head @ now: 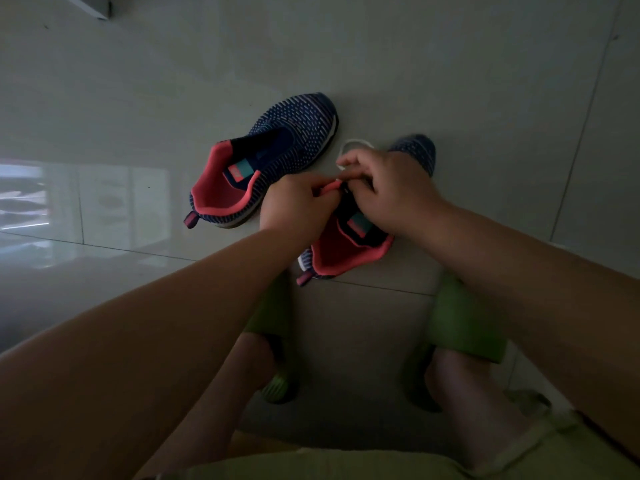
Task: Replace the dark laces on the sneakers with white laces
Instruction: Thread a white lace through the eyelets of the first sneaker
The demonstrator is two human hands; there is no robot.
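- Nearest the camera, pale green shorts fill the bottom edge, and two bare forearms reach forward from there over the floor.
- Far left on the glossy tiled floor, a bright reflection spreads across the tiles.
- At the top left corner, a pale edge of some object shows; what it is cannot be told.
- Left of centre, one sneaker lies on the floor with its toe pointing away and to the right; it is dark blue knit with light dashes, a coral lining and a white sole edge. No lace shows on it.
- Below it, a green slipper sits on the left foot, partly hidden by the left forearm.
- The left hand rests at the edge of the second sneaker, its fingers curled and pinching the coral edge near the tongue.
- The second sneaker lies just right of the first, between the two hands, its coral lining open toward the camera and its toe showing beyond the right hand.
- The right hand lies over the middle of this sneaker, fingers curled and pinching a white lace, which loops out on the floor just above the knuckles.
- Lower right, another green slipper is on the right foot, below the right forearm.
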